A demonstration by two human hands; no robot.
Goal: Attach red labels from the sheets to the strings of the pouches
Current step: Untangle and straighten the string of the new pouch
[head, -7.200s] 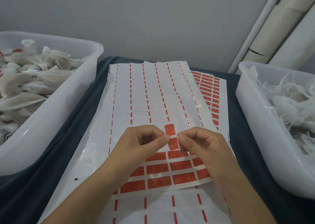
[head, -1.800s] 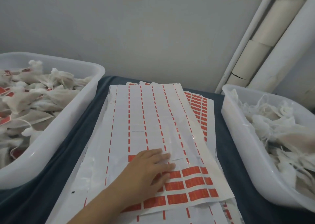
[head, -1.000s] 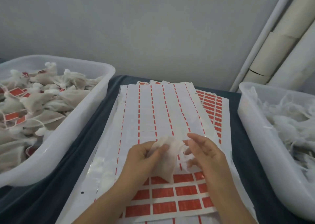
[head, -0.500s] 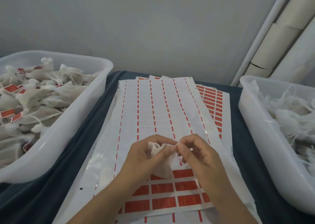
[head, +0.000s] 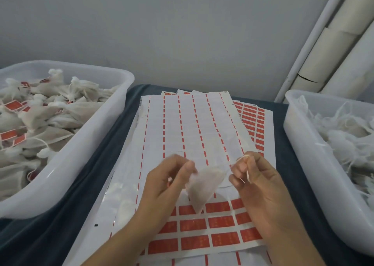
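Pouch between left fingers and string

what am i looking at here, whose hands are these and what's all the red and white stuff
This is one view from a camera worn on a person's head, looking down at their own bare hands. The left hand pinches a small white pouch; the right hand pinches its thin string. Under them, on a dark cloth, lie label sheets: the upper part is peeled bare and red labels remain near the bottom. The left tub holds pouches that already carry red labels; the right tub holds white pouches with no labels visible.
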